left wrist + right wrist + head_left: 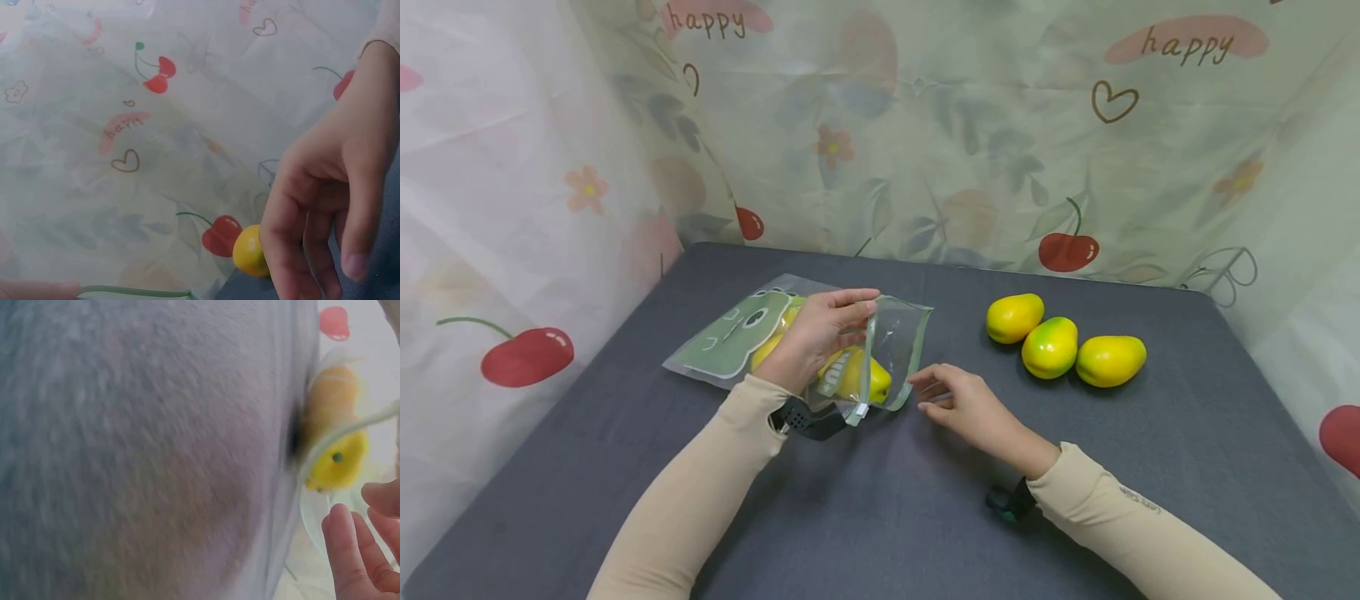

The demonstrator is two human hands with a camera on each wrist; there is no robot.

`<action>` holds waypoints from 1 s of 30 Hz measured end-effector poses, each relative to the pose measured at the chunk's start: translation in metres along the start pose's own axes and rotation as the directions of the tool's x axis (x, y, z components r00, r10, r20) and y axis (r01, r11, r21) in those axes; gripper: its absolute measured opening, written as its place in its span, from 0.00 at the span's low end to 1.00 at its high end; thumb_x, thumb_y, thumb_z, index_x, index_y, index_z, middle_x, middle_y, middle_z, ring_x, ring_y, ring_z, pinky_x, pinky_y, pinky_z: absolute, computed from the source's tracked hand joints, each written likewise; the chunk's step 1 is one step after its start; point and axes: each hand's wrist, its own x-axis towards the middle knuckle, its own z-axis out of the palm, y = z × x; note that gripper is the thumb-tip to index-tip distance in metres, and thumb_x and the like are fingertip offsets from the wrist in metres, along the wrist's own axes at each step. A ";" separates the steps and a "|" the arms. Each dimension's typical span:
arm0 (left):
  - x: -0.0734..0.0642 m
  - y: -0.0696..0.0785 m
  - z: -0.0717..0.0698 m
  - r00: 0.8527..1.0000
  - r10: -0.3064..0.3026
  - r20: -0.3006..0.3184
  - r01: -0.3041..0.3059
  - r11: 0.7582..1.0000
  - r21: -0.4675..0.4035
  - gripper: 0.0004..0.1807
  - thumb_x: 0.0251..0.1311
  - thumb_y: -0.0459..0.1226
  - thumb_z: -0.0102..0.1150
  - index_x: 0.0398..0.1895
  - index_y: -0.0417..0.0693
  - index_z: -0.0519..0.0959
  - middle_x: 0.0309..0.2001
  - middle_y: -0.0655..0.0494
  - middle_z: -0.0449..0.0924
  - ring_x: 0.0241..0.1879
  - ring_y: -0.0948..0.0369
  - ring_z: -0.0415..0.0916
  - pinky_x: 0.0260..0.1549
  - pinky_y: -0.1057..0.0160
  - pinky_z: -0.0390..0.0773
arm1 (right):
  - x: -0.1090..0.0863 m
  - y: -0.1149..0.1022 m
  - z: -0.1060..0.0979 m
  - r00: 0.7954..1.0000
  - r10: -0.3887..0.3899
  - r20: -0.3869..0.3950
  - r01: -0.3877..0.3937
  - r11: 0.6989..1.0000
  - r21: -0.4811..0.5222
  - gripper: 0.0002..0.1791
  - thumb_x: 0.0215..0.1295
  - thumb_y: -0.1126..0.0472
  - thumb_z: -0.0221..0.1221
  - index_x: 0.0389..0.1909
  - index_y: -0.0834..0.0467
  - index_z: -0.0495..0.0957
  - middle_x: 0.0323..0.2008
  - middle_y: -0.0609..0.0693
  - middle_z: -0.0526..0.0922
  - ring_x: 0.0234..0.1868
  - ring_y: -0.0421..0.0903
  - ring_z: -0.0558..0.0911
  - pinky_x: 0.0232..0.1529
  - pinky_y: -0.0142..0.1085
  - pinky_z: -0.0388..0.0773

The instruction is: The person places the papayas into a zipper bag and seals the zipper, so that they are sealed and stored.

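A clear zip bag [722, 333] with a green cartoon face lies on the table, its mouth held up and agape toward the right. My left hand [820, 329] pinches the bag's upper edge near the opening. Inside, a yellow mango [880, 382] lies near the mouth, with more yellow fruit deeper in, partly hidden by the print and the hand. Loosely bent and holding nothing, my right hand [966, 408] hovers at the bag's open rim [305, 472]. The right wrist view shows its fingers [347, 544] just outside that rim, facing the mango [350, 465].
Three yellow mangoes, the left one [1015, 318], the greenish middle one [1049, 348] and the right one [1111, 361], sit together on the dark grey table [880, 517], right of the bag. A printed curtain [925, 125] hangs behind the table and along its sides.
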 end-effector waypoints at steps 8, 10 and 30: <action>-0.001 0.001 -0.001 1.000 0.002 0.007 -0.002 1.000 -0.008 0.20 0.65 0.36 0.59 0.60 0.44 0.77 0.34 0.59 0.77 0.30 0.64 0.74 0.33 0.70 0.79 | -0.008 0.008 -0.025 0.997 0.036 -0.069 -0.035 0.999 0.021 0.19 0.64 0.67 0.62 0.56 0.58 0.76 0.53 0.56 0.80 0.52 0.50 0.81 0.51 0.43 0.80; -0.001 0.001 -0.001 1.000 0.003 0.011 -0.003 1.000 -0.010 0.20 0.66 0.36 0.59 0.60 0.44 0.77 0.34 0.60 0.77 0.30 0.64 0.74 0.33 0.70 0.79 | -0.011 0.010 -0.032 0.995 0.046 -0.093 -0.044 0.999 0.027 0.19 0.64 0.67 0.61 0.56 0.57 0.76 0.54 0.55 0.80 0.52 0.50 0.81 0.51 0.43 0.80; 0.001 0.000 -0.001 1.000 -0.011 0.011 0.012 0.999 -0.031 0.20 0.65 0.36 0.59 0.60 0.44 0.77 0.33 0.59 0.77 0.29 0.64 0.74 0.32 0.70 0.78 | -0.047 0.028 -0.103 0.936 0.107 -0.336 -0.095 0.994 0.051 0.21 0.69 0.59 0.58 0.61 0.61 0.70 0.56 0.59 0.76 0.56 0.54 0.76 0.45 0.16 0.73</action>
